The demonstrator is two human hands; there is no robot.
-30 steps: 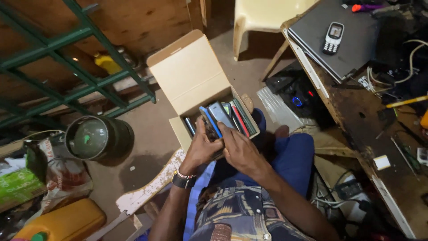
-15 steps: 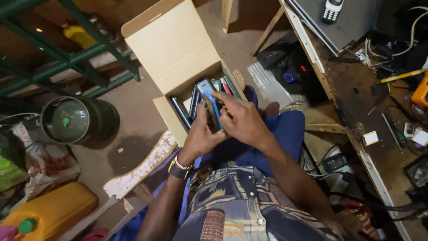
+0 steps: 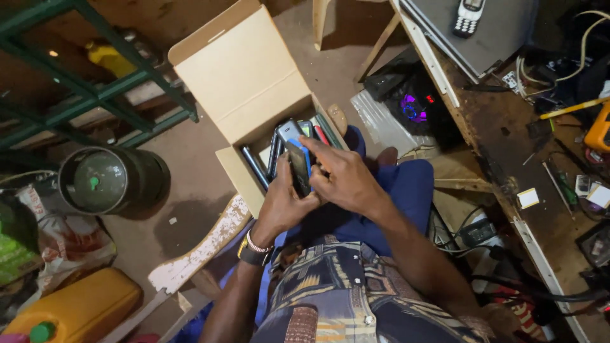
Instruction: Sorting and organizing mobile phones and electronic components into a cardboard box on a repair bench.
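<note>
An open cardboard box rests on my lap, its flap raised, with several phones standing on edge inside. A dark phone with a blue rim is pulled out over the box's near edge. My left hand cups this phone from below. My right hand grips its upper side, fingers over the rim. A watch and a bracelet are on my left wrist.
A wooden workbench on the right carries a closed laptop with a small keypad phone, cables and tools. A green gas cylinder and a yellow jerrycan stand on the floor at left, by a green metal frame.
The view has shifted down and closer. My hands have lifted one blue-rimmed phone out of the row in the box and drawn it nearer to my body.
</note>
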